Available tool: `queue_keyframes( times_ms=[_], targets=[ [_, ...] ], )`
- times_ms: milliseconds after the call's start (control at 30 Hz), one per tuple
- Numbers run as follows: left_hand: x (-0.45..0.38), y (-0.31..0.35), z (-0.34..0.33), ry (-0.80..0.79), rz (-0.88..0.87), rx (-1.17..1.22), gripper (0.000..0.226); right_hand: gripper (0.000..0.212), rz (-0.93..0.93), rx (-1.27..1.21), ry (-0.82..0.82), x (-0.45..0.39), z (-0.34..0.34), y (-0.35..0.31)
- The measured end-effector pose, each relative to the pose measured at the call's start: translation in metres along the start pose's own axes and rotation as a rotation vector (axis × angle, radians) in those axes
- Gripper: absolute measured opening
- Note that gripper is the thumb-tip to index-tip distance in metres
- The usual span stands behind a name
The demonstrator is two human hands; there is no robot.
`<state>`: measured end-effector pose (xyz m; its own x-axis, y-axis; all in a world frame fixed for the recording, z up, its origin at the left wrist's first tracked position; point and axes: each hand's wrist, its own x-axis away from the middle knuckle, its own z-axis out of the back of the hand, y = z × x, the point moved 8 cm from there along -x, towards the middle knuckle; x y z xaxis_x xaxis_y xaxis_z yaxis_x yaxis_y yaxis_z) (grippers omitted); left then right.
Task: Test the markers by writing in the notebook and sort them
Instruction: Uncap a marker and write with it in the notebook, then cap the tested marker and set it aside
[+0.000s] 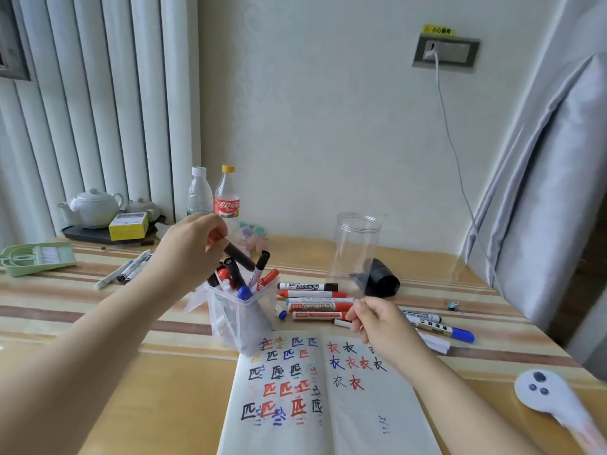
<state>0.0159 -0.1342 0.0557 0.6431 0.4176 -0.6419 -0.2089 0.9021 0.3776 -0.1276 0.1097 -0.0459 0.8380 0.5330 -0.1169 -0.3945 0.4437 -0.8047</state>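
Left hand (193,247) pinches marker (238,256) by its barrel above cup (243,310) | right hand (377,320) curled, grip unclear, just above notebook (328,389) | marker light, stiff, slick; hold mid-barrel

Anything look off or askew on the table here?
Mostly the notebook: ink on its left page is smeared and ghosted, with blurred red and blue marks near the bottom. Loose markers lie scattered at the far left, apart from the neat row beside the marker cup. Nothing is spilled or broken.
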Motion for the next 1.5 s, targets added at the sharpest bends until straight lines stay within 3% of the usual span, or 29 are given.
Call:
queue_keyframes(
  times_ms=[200, 467, 633, 767, 867, 933, 1033, 1200, 1367, 1500],
  targets=[
    [-0.009, 0.004, -0.030, -0.268, -0.058, -0.169, 0.014, 0.032, -0.015, -0.003, 0.021, 0.000, 0.011, 0.012],
    [0.001, -0.009, -0.058, -0.323, 0.026, -0.129, 0.019, 0.031, -0.031, 0.010, -0.014, 0.006, 0.006, 0.019],
    [0.009, 0.003, -0.042, -0.151, -0.038, -0.119, 0.033, 0.030, -0.018, 0.008, -0.017, 0.005, 0.003, 0.020],
    [0.022, 0.044, -0.027, 0.074, -0.262, -0.282, 0.027, 0.028, -0.031, -0.011, -0.018, 0.001, 0.002, 0.022],
    [0.039, 0.079, -0.037, 0.142, -0.413, -0.356, 0.023, 0.024, -0.032, 0.028, -0.015, -0.003, 0.003, 0.027],
    [0.049, 0.094, -0.058, 0.092, -0.469, -0.304, 0.022, 0.022, -0.038, 0.052, -0.017, -0.006, 0.003, 0.033],
    [0.066, 0.099, -0.106, -0.106, -0.494, -0.186, 0.021, 0.019, -0.047, 0.136, -0.010, -0.016, 0.003, 0.044],
    [0.085, 0.071, -0.172, -0.364, -0.304, -0.041, 0.023, 0.012, -0.049, 0.247, -0.021, -0.041, -0.006, 0.058],
    [0.089, 0.062, -0.178, -0.329, -0.247, 0.089, 0.035, 0.010, 0.089, 0.453, -0.031, -0.079, -0.024, 0.046],
    [0.091, 0.054, -0.175, -0.318, -0.220, 0.160, 0.037, 0.014, 0.148, 0.658, -0.148, -0.103, -0.043, 0.054]
  ],
)
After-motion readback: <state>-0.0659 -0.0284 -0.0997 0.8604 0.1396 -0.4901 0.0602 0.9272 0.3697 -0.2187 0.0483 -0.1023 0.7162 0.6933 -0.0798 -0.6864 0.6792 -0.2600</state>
